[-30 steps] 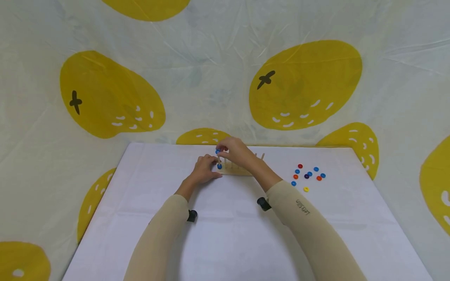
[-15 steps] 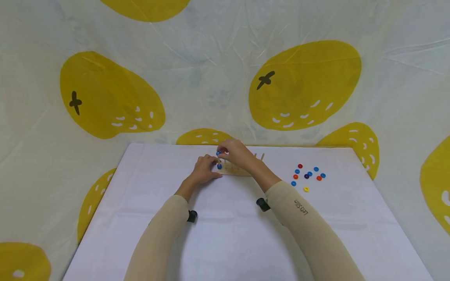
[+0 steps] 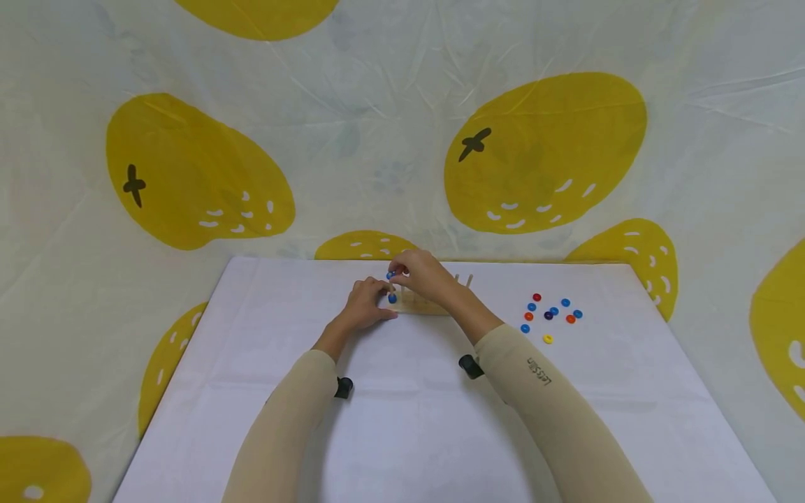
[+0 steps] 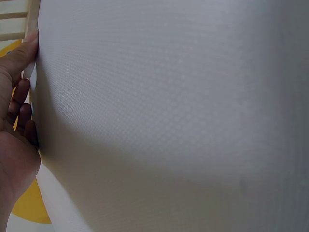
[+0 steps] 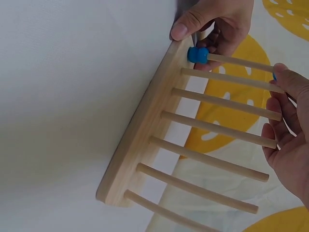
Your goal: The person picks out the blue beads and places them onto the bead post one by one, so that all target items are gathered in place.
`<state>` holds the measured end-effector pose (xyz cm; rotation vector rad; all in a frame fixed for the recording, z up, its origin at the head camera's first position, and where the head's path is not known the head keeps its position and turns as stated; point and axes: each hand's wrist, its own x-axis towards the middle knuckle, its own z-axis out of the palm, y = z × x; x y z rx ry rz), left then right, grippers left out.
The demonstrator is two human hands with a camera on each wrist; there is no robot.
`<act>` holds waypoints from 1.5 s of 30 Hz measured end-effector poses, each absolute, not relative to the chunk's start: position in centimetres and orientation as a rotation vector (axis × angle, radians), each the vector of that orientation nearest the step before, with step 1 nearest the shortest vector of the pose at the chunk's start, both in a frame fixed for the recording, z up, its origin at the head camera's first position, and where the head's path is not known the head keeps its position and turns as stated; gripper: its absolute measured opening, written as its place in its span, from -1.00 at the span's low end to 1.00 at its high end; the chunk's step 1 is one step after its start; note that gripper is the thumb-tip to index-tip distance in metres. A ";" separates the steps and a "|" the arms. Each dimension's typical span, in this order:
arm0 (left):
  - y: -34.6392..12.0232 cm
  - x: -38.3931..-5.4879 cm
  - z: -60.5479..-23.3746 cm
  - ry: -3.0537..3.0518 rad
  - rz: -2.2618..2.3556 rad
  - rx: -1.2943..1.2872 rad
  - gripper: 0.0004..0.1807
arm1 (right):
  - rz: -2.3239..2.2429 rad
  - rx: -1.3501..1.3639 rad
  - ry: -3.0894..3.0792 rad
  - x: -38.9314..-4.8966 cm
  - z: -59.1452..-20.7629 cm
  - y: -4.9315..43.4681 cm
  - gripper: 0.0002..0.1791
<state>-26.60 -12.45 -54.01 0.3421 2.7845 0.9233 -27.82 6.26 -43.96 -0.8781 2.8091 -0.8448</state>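
Observation:
A wooden peg stand [image 5: 155,108] with a row of upright pegs stands at the back of the table. My left hand [image 3: 363,306] grips its left end, thumb in front and other fingers behind. Two blue rings [image 5: 198,55] sit stacked at the bottom of the end peg. My right hand [image 3: 423,276] pinches another blue ring [image 5: 274,76] at the top of that same peg, mostly hidden by thumb and fingers. Whether the peg passes through it cannot be told. In the left wrist view, my left thumb [image 4: 21,54] presses the base's edge.
Several loose rings lie on the white table [image 3: 402,419] to the right, among them a yellow ring [image 3: 548,339], a dark purple ring [image 3: 548,316] and a red ring [image 3: 537,297]. A patterned cloth [image 3: 377,140] hangs behind the table's back edge.
My right hand has come down slightly with the blue ring, then stayed at the peg's top. The left hand keeps its grip on the stand.

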 end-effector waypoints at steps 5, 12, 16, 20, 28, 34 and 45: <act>-12.4 -26.5 -53.9 2.781 0.925 0.334 -0.40 | -0.860 -0.875 2.800 -27.7 -43.8 6.4 -0.78; -12.4 -26.5 -53.8 2.789 0.917 0.332 -0.36 | -0.845 -0.850 2.810 -27.6 -43.6 6.6 -0.78; -12.4 -26.6 -53.8 2.789 0.909 0.331 -0.36 | -0.855 -0.851 2.807 -27.4 -43.4 6.8 -0.78; -12.4 -26.6 -53.8 2.789 0.907 0.326 -0.35 | -0.841 -0.863 2.814 -27.3 -43.2 7.1 -0.75; -12.5 -26.6 -53.8 2.793 0.906 0.337 -0.38 | -0.850 -0.933 2.858 -26.6 -42.1 8.8 -0.70; -12.4 -26.6 -53.8 2.796 0.894 0.334 -0.35 | -0.900 -0.957 2.899 -25.7 -41.3 11.1 -0.72; -12.5 -26.6 -54.0 2.793 0.915 0.344 -0.32 | -0.963 -0.912 2.999 -23.8 -40.7 17.0 -0.72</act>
